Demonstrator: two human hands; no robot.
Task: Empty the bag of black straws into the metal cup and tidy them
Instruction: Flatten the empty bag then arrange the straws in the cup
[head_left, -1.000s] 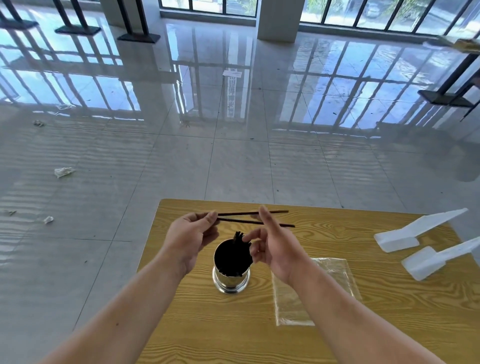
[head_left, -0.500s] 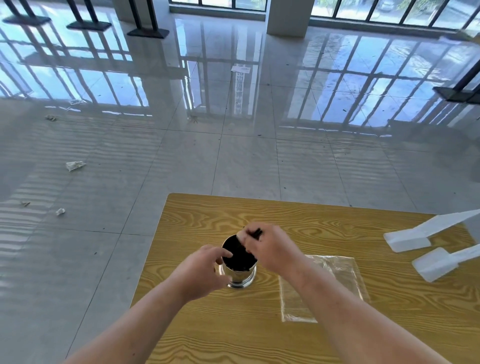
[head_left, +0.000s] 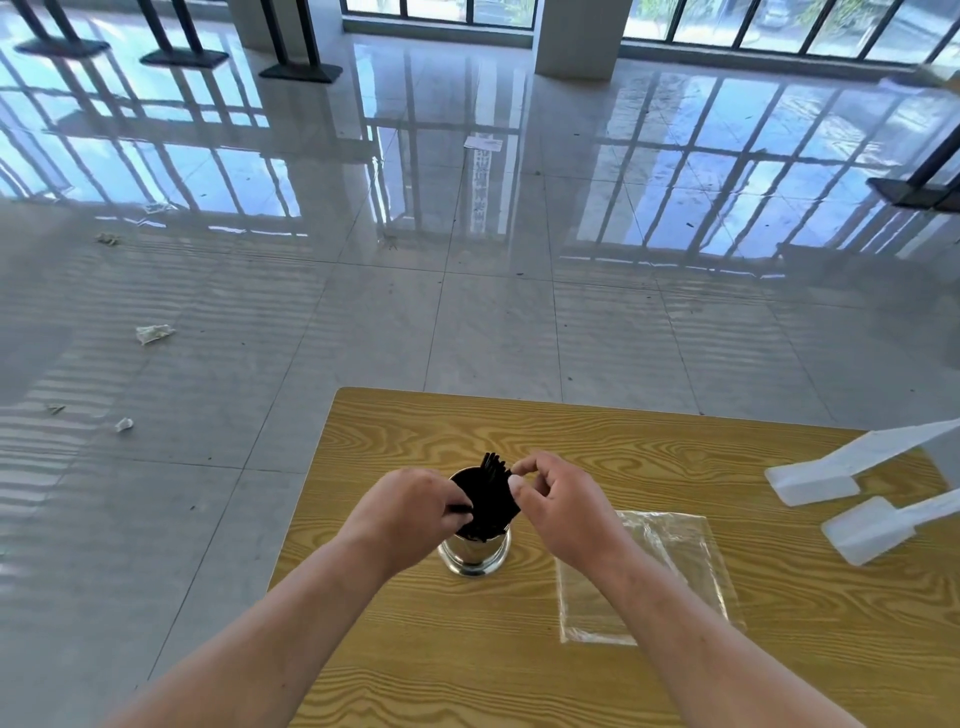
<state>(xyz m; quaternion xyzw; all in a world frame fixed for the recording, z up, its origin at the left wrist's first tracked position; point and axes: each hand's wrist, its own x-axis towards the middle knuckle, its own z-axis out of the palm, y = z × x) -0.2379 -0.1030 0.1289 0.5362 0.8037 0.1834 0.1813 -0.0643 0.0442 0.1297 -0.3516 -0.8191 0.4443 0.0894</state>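
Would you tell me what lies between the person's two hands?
The head view shows black straws standing in the metal cup between left hand and right hand.

left hand (head_left: 410, 506): bare | right hand (head_left: 563, 506): bare | forearms (head_left: 291, 623): bare to frame edge

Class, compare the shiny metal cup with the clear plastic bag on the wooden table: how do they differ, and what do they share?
The shiny metal cup stands upright; the clear plastic bag lies flat. The cup holds black straws; the bag looks empty. The cup is opaque and reflective; the bag is see-through, wood grain showing through. Both rest on the yellow wooden table.
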